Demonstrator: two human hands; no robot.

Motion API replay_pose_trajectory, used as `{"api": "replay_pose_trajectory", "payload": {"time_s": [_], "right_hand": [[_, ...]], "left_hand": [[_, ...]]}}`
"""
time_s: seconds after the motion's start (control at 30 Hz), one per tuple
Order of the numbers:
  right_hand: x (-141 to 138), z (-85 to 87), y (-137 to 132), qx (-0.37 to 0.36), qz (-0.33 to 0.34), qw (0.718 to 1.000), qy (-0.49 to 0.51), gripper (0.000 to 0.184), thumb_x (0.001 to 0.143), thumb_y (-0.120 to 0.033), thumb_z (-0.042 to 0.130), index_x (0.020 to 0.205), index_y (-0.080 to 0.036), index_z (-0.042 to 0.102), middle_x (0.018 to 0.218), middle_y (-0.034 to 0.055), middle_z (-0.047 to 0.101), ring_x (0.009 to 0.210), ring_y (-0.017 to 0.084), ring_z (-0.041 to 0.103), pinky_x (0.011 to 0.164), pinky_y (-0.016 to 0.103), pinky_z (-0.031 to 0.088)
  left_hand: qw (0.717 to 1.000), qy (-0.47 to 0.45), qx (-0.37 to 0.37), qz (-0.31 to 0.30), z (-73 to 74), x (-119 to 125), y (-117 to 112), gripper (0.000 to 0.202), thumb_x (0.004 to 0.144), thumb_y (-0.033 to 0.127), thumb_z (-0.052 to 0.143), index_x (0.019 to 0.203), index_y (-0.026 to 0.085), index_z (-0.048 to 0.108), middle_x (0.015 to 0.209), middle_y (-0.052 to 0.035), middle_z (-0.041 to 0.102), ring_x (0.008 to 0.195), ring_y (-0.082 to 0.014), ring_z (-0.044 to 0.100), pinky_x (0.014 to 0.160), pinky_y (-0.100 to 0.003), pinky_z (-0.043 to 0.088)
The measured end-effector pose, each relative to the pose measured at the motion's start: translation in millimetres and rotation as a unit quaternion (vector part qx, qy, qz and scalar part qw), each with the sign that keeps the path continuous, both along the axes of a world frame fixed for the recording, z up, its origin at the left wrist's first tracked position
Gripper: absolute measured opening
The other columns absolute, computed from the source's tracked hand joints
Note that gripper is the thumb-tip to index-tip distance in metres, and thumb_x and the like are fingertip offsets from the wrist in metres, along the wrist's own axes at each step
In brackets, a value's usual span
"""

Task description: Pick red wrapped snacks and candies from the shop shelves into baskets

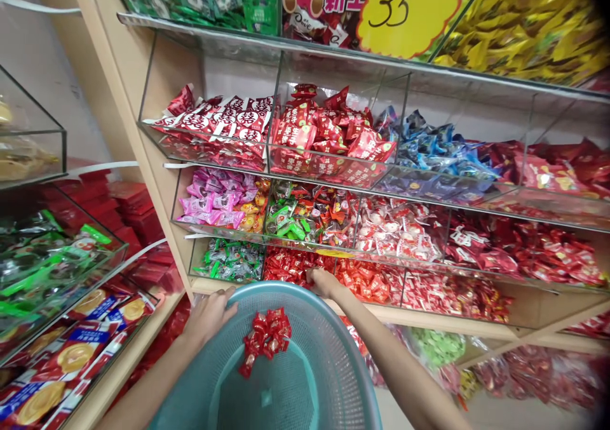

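A teal plastic mesh basket (350,354) fills the lower middle of the view, tilted so I look into it. On its bottom lies a small heap of red wrapped candies (267,335). My left hand (214,314) grips the basket's rim at the left, fingers curled over the edge. Beyond the far rim, my right hand (325,282) reaches into the low bin of shiny red wrapped candies (286,266). Its fingers are curled down among the candies; what they hold, if anything, is hidden.
Clear-walled bins of candy rise in tiers ahead, including red double-happiness packets (223,122) and blue wrapped sweets (438,147). A yellow price sign (410,14) reads 35. At left, another shelf holds green-wrapped candies (42,258) and biscuit packets (76,354). Bagged goods (538,373) lie low right.
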State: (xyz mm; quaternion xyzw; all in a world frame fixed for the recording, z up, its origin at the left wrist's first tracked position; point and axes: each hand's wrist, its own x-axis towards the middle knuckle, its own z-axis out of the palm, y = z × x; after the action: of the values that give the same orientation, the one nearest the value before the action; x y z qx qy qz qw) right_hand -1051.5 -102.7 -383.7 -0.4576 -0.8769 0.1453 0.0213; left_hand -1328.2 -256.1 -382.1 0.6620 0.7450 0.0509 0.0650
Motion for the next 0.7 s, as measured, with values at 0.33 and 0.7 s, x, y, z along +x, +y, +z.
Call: {"api": "replay_pose_trajectory", "payload": {"time_s": [0.33,0.7], "right_hand": [[-31,14.9,-40,-0.245,-0.072,0.819,0.514,0.032,0.069,-0.042,0.058,0.09,-0.018,0.055,0.063,-0.0045,0.051,0.046,0.006,0.039,0.045,0.019,0.03],[-44,-18.4,-85,-0.463,-0.099,0.699,0.537,0.037,0.057,-0.043,0.071,0.072,-0.014,0.055,0.063,-0.0009,0.059,0.056,0.007,0.054,0.055,0.018,0.041]], "left_hand": [[0.997,0.054,-0.006,0.06,13.6,15,18,0.067,0.078,0.064,0.02,0.087,0.015,0.064,0.087,-0.0165,0.065,0.082,-0.0292,0.061,0.069,-0.037,0.043],[0.993,0.061,0.055,0.079,-6.1,41,20,0.064,0.084,0.056,0.01,0.095,0.016,0.059,0.083,-0.0127,0.065,0.078,-0.0223,0.062,0.069,-0.032,0.042]]}}
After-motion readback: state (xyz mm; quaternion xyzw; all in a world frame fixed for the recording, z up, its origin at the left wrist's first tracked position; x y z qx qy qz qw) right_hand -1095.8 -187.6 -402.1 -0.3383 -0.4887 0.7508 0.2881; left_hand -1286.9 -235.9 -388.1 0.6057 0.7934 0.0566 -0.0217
